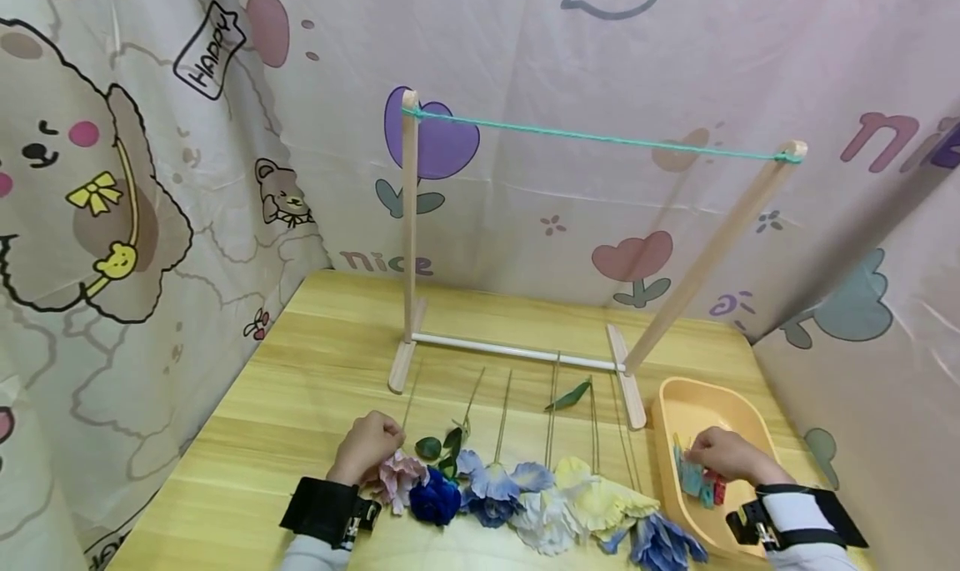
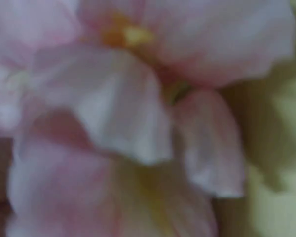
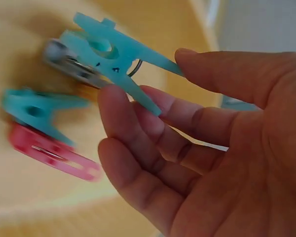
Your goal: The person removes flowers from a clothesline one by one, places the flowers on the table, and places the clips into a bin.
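At the left end of a row of artificial flowers, my left hand (image 1: 371,448) has its fingers curled at the stem of a pink flower (image 1: 397,479). The pink petals (image 2: 123,103) fill the left wrist view, blurred, so the grip is hidden there. Over the orange basket (image 1: 678,388), my right hand (image 1: 731,456) pinches a teal clothespin (image 3: 118,54) by its handles, thumb on one and fingers on the other. Below it in the basket lie another teal clothespin (image 3: 39,108) and a red clothespin (image 3: 54,153).
Right of the pink flower lie a blue rose (image 1: 435,498), a white flower (image 1: 546,521), a yellow flower (image 1: 607,504) and others, stems pointing away. Behind them stands a wooden frame (image 1: 409,221) with a green string (image 1: 600,139) across its top. A patterned curtain (image 1: 510,221) hangs behind the table (image 1: 247,438).
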### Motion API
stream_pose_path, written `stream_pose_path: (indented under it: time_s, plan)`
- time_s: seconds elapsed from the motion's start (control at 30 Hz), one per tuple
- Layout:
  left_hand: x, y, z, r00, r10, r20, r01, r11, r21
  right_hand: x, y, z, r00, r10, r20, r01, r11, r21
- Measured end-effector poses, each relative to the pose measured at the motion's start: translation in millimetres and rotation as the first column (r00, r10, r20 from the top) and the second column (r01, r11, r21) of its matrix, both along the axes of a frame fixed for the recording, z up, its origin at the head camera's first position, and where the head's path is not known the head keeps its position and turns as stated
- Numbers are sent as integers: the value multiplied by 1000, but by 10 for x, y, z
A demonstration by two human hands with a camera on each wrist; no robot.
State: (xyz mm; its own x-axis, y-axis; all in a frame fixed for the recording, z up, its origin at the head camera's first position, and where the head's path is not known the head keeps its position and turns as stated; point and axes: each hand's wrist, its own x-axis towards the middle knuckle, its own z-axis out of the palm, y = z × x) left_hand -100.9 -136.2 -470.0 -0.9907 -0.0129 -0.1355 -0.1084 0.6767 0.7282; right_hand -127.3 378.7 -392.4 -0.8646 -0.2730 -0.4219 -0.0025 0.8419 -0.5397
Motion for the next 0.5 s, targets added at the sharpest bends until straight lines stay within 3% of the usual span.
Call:
stream_pose_path:
  time_s: [0.23, 0.5]
  plan:
    - [-11, 13, -54, 999, 37, -2, -37, 999, -9, 77, -81, -185, 991, -119, -52, 123, 990, 73]
    - [9, 6, -23, 996, 63, 69, -61, 997, -41, 78, -114, -268, 982, -98, -159, 123, 980, 158]
